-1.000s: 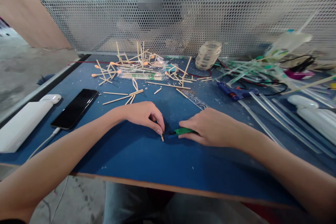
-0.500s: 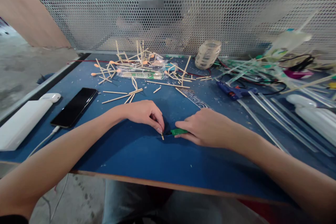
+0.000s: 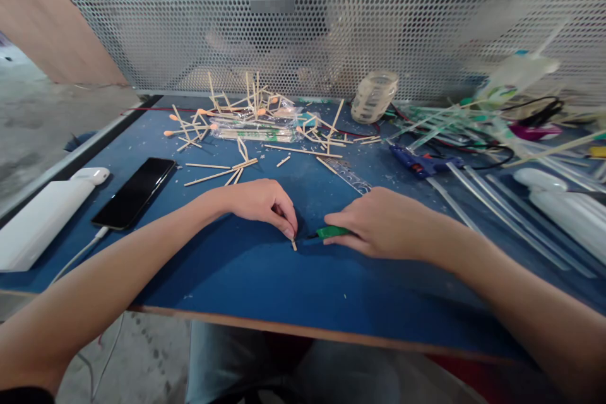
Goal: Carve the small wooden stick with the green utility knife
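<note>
Near the middle of the blue table [image 3: 265,290], my left hand [image 3: 266,207] pinches a short wooden stick [image 3: 294,244] between thumb and fingertips. The stick's lower end pokes out below the fingers; the rest is hidden by them. To its right, my right hand [image 3: 374,227] is wrapped round a green-handled utility knife [image 3: 330,231]. Its dark tip points left toward the stick, with a small gap between them. The blade itself is hard to make out.
Loose sticks [image 3: 208,178] and small stick frames [image 3: 189,129] lie behind my hands, beside a clear ruler [image 3: 348,175]. A jar [image 3: 375,98], a blue glue gun [image 3: 421,163] and clear glue sticks [image 3: 516,221] stand right. A phone [image 3: 135,192] and white box [image 3: 40,221] lie left.
My right hand has drawn the utility knife slightly right and up, away from the stick. My left hand stays almost in place, still pinching the stick.
</note>
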A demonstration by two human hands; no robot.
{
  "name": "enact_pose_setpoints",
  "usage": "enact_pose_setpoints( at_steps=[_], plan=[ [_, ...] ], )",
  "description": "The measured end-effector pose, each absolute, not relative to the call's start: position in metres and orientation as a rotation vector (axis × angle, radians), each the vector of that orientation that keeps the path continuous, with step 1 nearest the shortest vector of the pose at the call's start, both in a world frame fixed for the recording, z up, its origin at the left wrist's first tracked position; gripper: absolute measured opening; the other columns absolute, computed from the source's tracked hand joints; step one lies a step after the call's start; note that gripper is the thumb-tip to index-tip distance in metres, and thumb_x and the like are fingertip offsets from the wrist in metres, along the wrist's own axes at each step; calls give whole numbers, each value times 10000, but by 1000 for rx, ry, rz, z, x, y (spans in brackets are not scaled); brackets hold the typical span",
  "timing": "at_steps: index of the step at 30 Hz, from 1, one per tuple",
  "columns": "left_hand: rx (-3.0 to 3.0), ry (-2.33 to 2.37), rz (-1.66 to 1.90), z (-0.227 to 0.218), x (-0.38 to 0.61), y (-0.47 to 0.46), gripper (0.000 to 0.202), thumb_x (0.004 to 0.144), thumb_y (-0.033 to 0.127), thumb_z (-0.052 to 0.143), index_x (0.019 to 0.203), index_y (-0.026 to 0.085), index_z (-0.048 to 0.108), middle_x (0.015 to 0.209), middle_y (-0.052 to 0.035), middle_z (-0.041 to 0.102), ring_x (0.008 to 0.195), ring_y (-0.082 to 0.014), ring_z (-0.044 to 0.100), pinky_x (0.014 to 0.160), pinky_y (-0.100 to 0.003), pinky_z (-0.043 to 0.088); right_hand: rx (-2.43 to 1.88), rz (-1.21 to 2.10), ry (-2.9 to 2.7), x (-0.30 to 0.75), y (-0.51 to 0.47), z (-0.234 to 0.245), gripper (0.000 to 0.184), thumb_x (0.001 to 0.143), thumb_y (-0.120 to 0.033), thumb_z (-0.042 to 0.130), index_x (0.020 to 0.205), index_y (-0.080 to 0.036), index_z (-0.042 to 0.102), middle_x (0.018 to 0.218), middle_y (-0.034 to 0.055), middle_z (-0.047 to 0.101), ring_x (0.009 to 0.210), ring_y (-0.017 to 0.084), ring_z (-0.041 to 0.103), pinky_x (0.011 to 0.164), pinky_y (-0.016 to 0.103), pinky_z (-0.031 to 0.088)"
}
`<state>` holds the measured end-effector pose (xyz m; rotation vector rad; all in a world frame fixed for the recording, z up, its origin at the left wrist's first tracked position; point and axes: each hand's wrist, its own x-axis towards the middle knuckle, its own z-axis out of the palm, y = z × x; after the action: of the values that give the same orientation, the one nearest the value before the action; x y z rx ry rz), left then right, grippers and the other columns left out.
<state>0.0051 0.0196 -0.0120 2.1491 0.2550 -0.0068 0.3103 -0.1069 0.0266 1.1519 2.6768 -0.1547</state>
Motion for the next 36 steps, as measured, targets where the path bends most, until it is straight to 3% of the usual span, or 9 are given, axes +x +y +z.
enact_pose_setpoints(
  at_steps=[15,28,36],
  plan=[
    [2155,245,-7,-11,8,19,105,1125,413,1021,1071,349,1084,905,6,936,755,-126,751,750,-264,467,1141,-197,2632,305,-104,24,437,1350,-554,612,1202,-267,906,857,67,870,730,274,758,686,395,248],
    [2170,243,-35,-8,6,18,100,1121,403,1016,1097,335,1085,897,3,920,749,-127,754,739,-268,469,1167,-205,2659,305,-110,19,485,1358,-587,577,1173,-265,888,812,54,825,672,250,717,658,391,210],
    [2185,229,-38,-7,6,19,98,1128,399,1008,1109,341,1084,894,-4,915,743,-136,752,735,-284,468,1216,-223,2626,305,-111,22,429,1339,-575,644,1131,-283,877,791,37,809,651,240,692,659,378,207]
  ],
)
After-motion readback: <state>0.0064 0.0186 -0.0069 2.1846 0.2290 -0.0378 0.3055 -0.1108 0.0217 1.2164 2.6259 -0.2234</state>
